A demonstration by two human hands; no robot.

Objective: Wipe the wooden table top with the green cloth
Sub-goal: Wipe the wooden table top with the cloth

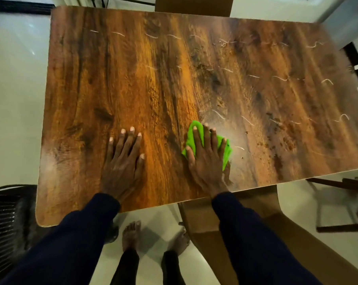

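The wooden table top [153, 83] fills most of the view, dark brown with an orange grain. My right hand [206, 161] presses flat on the bunched green cloth [227, 150] near the table's front edge, right of centre. The cloth shows around and between my fingers. My left hand [123, 161] lies flat on the bare wood beside it, fingers spread, holding nothing. Thin white squiggly streaks and dark crumbs [276, 120] are scattered over the right half and along the far side.
A dark slatted chair [3, 219] stands at the table's front left corner. A brown chair [235, 223] sits under the front edge to the right, with dark wooden legs [342, 186] further right. My bare feet stand on the pale floor [13, 89].
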